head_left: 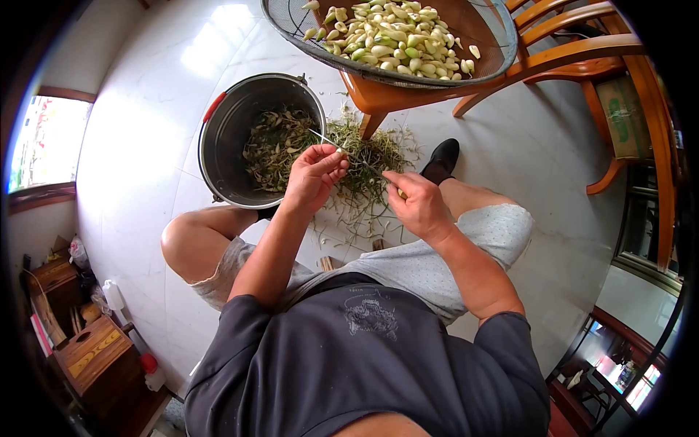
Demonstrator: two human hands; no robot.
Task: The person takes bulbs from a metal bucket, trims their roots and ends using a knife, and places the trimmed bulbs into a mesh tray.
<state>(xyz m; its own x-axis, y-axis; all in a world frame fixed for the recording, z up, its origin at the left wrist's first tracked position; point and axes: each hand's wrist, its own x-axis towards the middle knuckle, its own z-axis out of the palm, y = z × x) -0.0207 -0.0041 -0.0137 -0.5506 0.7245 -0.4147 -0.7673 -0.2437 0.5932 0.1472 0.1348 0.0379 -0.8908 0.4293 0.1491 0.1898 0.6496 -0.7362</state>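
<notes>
My left hand [314, 177] is closed in a pinch on a small white bulb [341, 151], from which a thin pale stalk [320, 137] sticks out toward the bucket. To its right, my right hand [421, 206] is closed around what looks like a small knife [374, 170]; its thin dark blade points toward the left hand, and most of the handle is hidden by the fingers. The two hands are apart. Beneath them on the floor lies a pile of green and pale trimmings [371, 156]. Beyond, a mesh basket [306, 45] holds many pale bulbs [393, 38].
A metal bucket [211, 156] with a red handle grip stands at left, partly filled with trimmings. The basket rests on a wooden chair [408, 98]. More wooden furniture [659, 146] stands at right; a wooden cabinet [98, 353] is at lower left.
</notes>
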